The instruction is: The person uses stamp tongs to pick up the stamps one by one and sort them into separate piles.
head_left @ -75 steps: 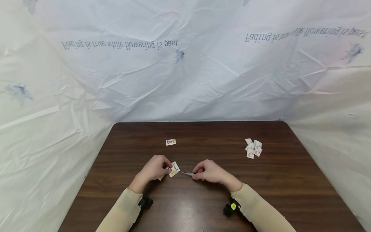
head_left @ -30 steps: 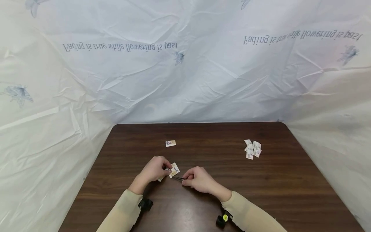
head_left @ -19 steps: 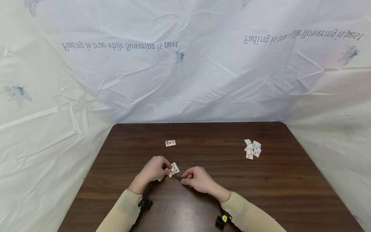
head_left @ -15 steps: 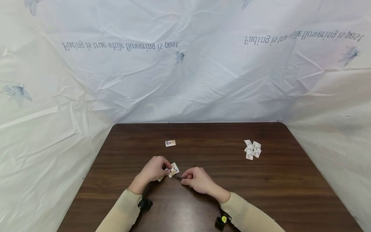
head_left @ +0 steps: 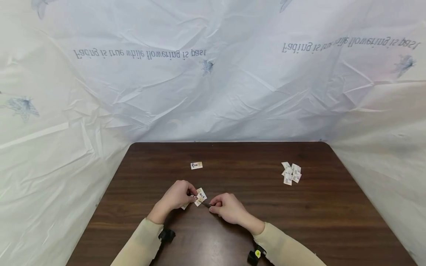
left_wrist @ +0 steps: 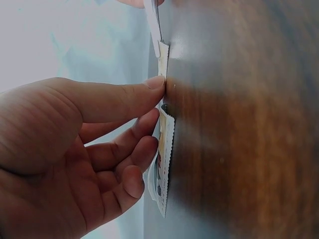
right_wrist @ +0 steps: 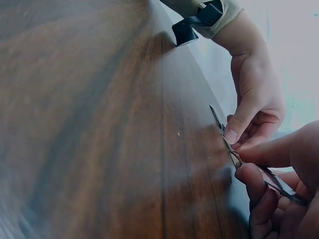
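Observation:
My left hand (head_left: 176, 194) pinches a small postage stamp (left_wrist: 162, 67) between thumb and fingers, low over the table. A second stamp (left_wrist: 167, 154) with a toothed edge lies by its curled fingers in the left wrist view. From the head, the overlapping stamps (head_left: 202, 194) show pale with coloured print; the hand partly hides them. My right hand (head_left: 229, 209) holds slim metal tweezers (head_left: 206, 204) that point left. Their tips (left_wrist: 157, 49) lie over the free end of the pinched stamp, seen again in the right wrist view as thin dark tweezers (right_wrist: 273, 180).
A single stamp (head_left: 196, 165) lies farther back on the dark wooden table (head_left: 246, 170). Several overlapping stamps (head_left: 291, 173) form a loose pile at the back right. A pale plastic sheet (head_left: 233, 92) hangs behind the table's far edge.
My right hand has moved left and slightly nearer the body, bringing the tweezers from beside the stamps onto their edge. The left hand has kept its pinch in place.

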A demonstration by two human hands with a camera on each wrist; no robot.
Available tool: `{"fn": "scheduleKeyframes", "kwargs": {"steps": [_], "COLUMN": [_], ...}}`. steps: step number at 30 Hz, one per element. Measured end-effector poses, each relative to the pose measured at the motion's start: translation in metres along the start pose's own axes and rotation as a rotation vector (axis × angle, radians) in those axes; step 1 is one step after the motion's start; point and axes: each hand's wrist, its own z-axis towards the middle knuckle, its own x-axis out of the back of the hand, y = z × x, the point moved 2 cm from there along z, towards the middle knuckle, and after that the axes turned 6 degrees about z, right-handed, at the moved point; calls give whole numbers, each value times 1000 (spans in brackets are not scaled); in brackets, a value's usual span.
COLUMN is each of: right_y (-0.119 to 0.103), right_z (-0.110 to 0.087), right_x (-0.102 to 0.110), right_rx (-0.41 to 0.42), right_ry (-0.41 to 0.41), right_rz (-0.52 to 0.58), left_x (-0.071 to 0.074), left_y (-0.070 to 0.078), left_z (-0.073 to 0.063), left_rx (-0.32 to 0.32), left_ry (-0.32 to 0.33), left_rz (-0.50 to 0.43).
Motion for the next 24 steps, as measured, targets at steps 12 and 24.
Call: {"fn": "scheduleKeyframes", "kwargs": {"steps": [12,24], "right_y": [3,4], "right_z": [3,3], "right_x": [-3,0], "right_rx": [-1,1], "right_ry": [12,21], "right_rz": [-11,2], "left_x": [0,0], "left_y": [0,-1], "left_z": [-1,1], "left_rx": [-3,-3], "left_ry": [9,-10], "left_rz": [-2,-7]}}
